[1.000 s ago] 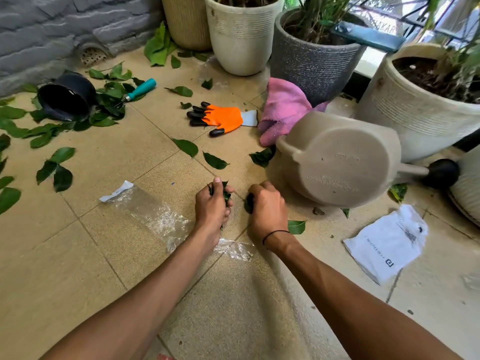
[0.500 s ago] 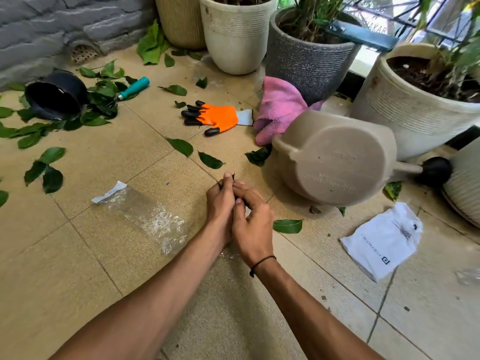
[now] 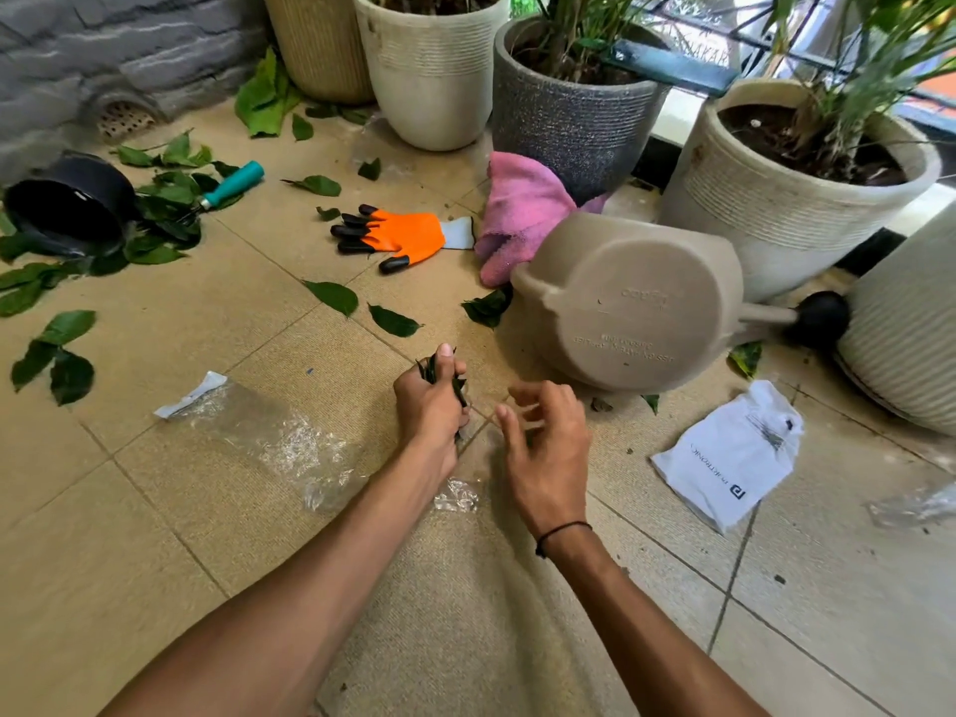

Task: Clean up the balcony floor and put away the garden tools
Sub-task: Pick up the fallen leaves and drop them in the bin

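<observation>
Head view: left hand (image 3: 432, 406) grips leaves (image 3: 437, 370).

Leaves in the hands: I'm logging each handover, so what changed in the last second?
The right hand passed its leaves to the left, let go and drew back open. The left hand now grips the whole bunch of leaves. The watering can and orange glove stayed put.

Orange glove (image 3: 401, 235), pink cloth (image 3: 520, 209), beige watering can (image 3: 626, 302)
</observation>
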